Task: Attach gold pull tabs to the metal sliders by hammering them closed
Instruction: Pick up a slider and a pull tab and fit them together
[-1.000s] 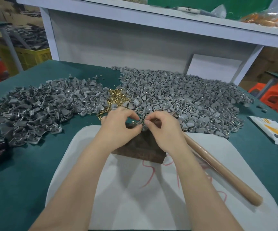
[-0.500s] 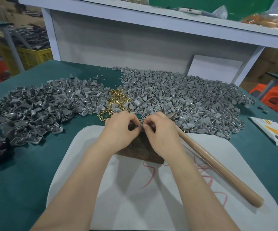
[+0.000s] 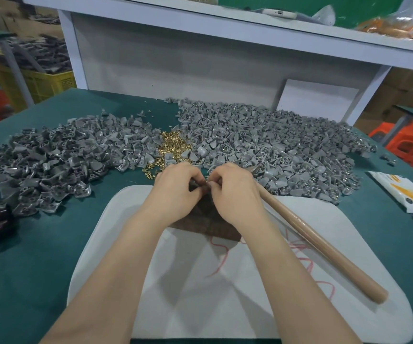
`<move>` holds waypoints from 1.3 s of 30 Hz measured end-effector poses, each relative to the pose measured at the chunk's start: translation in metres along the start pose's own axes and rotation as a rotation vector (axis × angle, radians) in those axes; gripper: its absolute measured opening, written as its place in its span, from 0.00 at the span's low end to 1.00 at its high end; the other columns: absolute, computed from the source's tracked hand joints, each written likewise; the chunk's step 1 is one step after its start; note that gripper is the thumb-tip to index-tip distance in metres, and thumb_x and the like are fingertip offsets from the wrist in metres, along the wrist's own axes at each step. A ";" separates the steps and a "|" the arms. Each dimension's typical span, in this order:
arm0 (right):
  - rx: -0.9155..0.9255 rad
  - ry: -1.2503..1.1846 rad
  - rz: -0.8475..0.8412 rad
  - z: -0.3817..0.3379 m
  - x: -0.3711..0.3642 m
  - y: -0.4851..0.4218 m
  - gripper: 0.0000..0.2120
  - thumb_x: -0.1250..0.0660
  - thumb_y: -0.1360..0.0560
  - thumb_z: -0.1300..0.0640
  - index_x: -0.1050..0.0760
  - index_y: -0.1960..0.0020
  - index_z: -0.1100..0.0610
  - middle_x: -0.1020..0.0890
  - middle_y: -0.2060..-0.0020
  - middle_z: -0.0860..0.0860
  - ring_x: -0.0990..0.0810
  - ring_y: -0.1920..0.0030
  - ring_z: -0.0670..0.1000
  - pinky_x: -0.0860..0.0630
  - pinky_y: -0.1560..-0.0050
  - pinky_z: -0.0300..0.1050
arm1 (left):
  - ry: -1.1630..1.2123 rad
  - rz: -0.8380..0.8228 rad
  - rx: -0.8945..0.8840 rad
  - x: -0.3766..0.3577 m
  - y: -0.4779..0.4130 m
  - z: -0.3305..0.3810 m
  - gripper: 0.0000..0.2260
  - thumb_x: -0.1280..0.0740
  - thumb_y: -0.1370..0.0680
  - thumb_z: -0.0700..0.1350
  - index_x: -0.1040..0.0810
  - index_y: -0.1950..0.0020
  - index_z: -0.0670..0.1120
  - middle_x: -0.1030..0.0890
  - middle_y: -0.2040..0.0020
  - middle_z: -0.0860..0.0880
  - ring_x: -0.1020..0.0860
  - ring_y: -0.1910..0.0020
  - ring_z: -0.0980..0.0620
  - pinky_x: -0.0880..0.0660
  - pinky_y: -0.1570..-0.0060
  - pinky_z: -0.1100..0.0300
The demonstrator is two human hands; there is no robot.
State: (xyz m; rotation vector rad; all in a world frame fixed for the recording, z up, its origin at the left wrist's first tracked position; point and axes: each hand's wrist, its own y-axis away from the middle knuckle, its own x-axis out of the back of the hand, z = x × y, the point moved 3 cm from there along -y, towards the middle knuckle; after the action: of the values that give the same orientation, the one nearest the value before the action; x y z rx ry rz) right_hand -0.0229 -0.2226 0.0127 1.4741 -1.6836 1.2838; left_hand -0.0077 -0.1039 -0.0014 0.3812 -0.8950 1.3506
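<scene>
Green table (image 3: 39,269) is heaped with sliders (image 3: 275,150). One is pinched, seemingly for tab fitting, by left hand (image 3: 178,192) and right hand (image 3: 232,192). Hammer (image 3: 324,247) must be taken next.

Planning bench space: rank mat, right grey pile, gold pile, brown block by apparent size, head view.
1. mat (nearest camera)
2. right grey pile
3. gold pile and brown block: alike; block partly hidden
</scene>
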 end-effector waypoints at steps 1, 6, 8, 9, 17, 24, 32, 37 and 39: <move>-0.009 -0.011 -0.002 0.000 0.000 0.000 0.06 0.37 0.23 0.58 0.22 0.50 0.57 0.23 0.49 0.53 0.25 0.47 0.54 0.31 0.48 0.46 | -0.002 0.003 -0.003 0.000 0.000 0.000 0.03 0.31 0.25 0.46 0.19 0.57 0.48 0.24 0.54 0.49 0.25 0.47 0.45 0.29 0.42 0.46; -0.019 -0.020 0.024 0.000 -0.002 0.001 0.05 0.37 0.23 0.59 0.23 0.52 0.58 0.23 0.50 0.53 0.25 0.49 0.55 0.31 0.49 0.46 | -0.011 0.012 -0.014 0.000 0.000 0.001 0.02 0.30 0.26 0.45 0.19 0.58 0.48 0.25 0.56 0.50 0.25 0.49 0.46 0.28 0.44 0.47; -0.013 -0.020 0.038 0.001 -0.004 0.003 0.05 0.37 0.23 0.59 0.23 0.52 0.58 0.24 0.51 0.53 0.25 0.50 0.55 0.30 0.49 0.48 | -0.013 0.005 -0.010 0.000 0.000 0.001 0.02 0.30 0.26 0.46 0.20 0.58 0.49 0.25 0.56 0.51 0.25 0.49 0.46 0.28 0.44 0.47; -0.012 -0.027 0.041 0.002 -0.004 0.003 0.05 0.37 0.23 0.59 0.23 0.52 0.58 0.24 0.51 0.53 0.25 0.51 0.54 0.30 0.49 0.49 | -0.009 -0.002 -0.005 0.001 0.001 0.001 0.03 0.30 0.26 0.46 0.21 0.59 0.50 0.25 0.56 0.51 0.25 0.49 0.46 0.28 0.44 0.47; -0.243 -0.170 0.113 0.052 0.020 -0.003 0.11 0.36 0.22 0.53 0.22 0.43 0.55 0.19 0.48 0.51 0.22 0.47 0.52 0.27 0.42 0.48 | -0.020 -0.029 0.037 0.002 0.003 0.002 0.08 0.31 0.25 0.47 0.26 0.62 0.55 0.25 0.57 0.54 0.25 0.49 0.48 0.29 0.42 0.47; -0.467 0.156 -0.203 0.090 0.019 0.006 0.11 0.36 0.23 0.51 0.23 0.51 0.59 0.19 0.56 0.57 0.21 0.54 0.58 0.30 0.59 0.43 | -0.044 0.016 0.073 0.003 0.004 0.004 0.06 0.31 0.26 0.47 0.25 0.62 0.53 0.23 0.56 0.53 0.24 0.49 0.48 0.28 0.44 0.48; -0.221 -0.136 0.028 0.062 0.048 0.012 0.09 0.34 0.25 0.52 0.29 0.46 0.49 0.18 0.56 0.50 0.19 0.60 0.54 0.25 0.59 0.47 | -0.063 0.059 0.140 0.003 0.004 0.002 0.06 0.31 0.26 0.47 0.25 0.61 0.52 0.22 0.55 0.52 0.25 0.49 0.48 0.28 0.45 0.48; 0.037 -0.176 0.156 0.038 0.056 0.022 0.18 0.37 0.22 0.53 0.29 0.33 0.42 0.20 0.43 0.40 0.23 0.46 0.42 0.33 0.50 0.32 | -0.036 0.051 0.144 0.003 0.005 0.002 0.09 0.31 0.25 0.45 0.27 0.63 0.52 0.24 0.57 0.52 0.24 0.49 0.46 0.27 0.45 0.47; 0.091 -0.233 0.267 0.031 0.061 0.025 0.18 0.36 0.22 0.54 0.28 0.33 0.42 0.23 0.44 0.34 0.24 0.43 0.38 0.31 0.45 0.30 | -0.006 0.059 0.129 0.003 0.005 0.002 0.10 0.30 0.25 0.45 0.27 0.65 0.52 0.24 0.59 0.51 0.23 0.51 0.44 0.26 0.46 0.47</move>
State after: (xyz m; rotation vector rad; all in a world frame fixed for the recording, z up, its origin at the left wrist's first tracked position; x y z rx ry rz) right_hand -0.0563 -0.2777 0.0464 1.5399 -2.0556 1.3845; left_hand -0.0133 -0.1024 0.0006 0.4614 -0.8318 1.4663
